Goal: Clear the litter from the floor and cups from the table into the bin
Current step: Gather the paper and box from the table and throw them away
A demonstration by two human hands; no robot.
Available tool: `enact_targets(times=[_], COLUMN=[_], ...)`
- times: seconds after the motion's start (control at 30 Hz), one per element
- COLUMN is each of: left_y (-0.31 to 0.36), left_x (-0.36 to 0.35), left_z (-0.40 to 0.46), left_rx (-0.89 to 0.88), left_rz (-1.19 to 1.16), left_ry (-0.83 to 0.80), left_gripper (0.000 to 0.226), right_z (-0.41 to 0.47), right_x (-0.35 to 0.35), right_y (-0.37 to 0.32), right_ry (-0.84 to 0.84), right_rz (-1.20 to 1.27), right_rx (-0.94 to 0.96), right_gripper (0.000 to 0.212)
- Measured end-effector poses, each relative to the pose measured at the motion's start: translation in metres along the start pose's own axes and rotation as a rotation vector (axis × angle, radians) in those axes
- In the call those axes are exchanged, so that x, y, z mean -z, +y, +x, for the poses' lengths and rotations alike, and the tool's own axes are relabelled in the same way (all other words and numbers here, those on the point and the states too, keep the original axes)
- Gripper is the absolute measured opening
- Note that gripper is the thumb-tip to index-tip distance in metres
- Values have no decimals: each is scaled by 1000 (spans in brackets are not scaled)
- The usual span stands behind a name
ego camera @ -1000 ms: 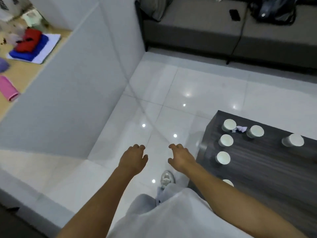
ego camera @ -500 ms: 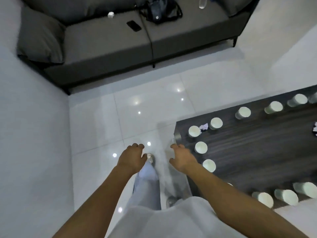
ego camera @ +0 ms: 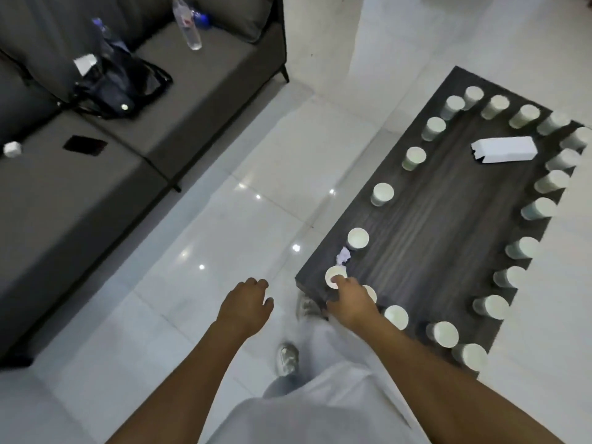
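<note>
Head view: my right hand (ego camera: 350,301) reaches over the table (ego camera: 448,219) corner, fingers loose, holding nothing, fingertip at the corner cup (ego camera: 333,275) just ahead. My left hand (ego camera: 245,307) hangs farther away, loosely curled.

Glossy white floor tiles (ego camera: 243,200), matt dark wood-grain table (ego camera: 442,225), paper cups (ego camera: 382,193).

A living room or lounge: a grey cushioned sofa (ego camera: 105,149) at ten o'clock, a low dark wood-grain coffee table (ego camera: 432,225) at two o'clock, on glossy white floor tiles (ego camera: 250,203).
</note>
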State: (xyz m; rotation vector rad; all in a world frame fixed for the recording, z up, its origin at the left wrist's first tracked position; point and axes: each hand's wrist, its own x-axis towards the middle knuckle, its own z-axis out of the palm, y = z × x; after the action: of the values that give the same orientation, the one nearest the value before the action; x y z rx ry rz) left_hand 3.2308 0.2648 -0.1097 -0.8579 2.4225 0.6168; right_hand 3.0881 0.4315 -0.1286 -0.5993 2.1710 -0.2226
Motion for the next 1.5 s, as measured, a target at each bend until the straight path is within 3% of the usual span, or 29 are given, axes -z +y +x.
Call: enact_targets(times=[0.23,0.37,0.63,0.9,1.2,1.5], left_y=[28,39,62,84,125,145], left_x=[34,51,59,61,-13,-116], left_z=[86,132,211,298,319,342], left_rx=[-153,-208,-352,-678,-1034,-1414], left_rz=[87,129,240,544,756,937], left_ry=[-73,-101,-301,-474,-585,-529], left_gripper=[45,45,39,41,42,56], right_z=[54,83,119,147,161,170], right_x=[33,46,39,17,-24,-67], right_y=[10,11,15,5,14,33], right_ry=[45,46,78,193,389,564], right_rz=[143,220,438,672,926,1029], right_rx=[-142,-174,-398,-698,-924,-945], right_gripper=[58,49,47,44,46,48])
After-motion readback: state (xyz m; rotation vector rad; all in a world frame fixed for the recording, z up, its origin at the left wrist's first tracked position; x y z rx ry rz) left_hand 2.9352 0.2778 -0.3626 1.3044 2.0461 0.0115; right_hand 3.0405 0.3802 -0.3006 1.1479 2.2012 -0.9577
